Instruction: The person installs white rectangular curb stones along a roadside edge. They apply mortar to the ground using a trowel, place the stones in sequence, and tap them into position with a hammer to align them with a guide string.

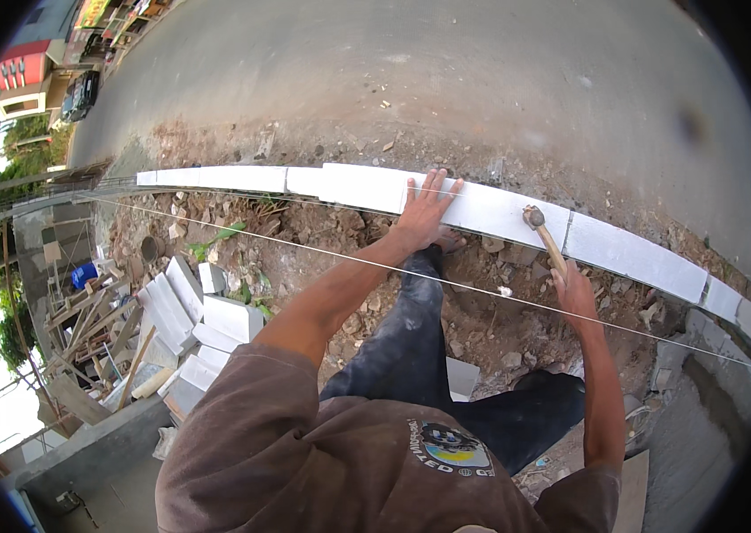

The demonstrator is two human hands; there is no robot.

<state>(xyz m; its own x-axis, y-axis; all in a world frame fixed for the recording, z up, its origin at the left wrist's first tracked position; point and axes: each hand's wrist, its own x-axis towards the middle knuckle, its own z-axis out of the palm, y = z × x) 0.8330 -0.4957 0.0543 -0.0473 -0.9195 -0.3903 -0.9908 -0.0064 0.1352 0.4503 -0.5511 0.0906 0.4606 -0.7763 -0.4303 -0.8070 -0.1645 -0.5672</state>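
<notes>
A low row of white blocks [362, 186] curves across the view in front of me. My left hand [427, 211] lies on the row with its fingers spread, covering part of the top surface. In my right hand [574, 291] is a hammer [550, 244], gripped by its wooden handle. The hammer's head is over the white block [507, 210] to the right of my left hand; whether it touches the block I cannot tell. Further right, another white block [633, 255] continues the row past a narrow joint.
A taut string [340, 256] crosses on my side of the row. Rubble and soil [304, 226] cover the ground there. Spare white blocks [184, 302] and wooden boards [82, 324] are heaped at left. A grey road [446, 71] runs beyond the row, with a parked car [80, 96] far left.
</notes>
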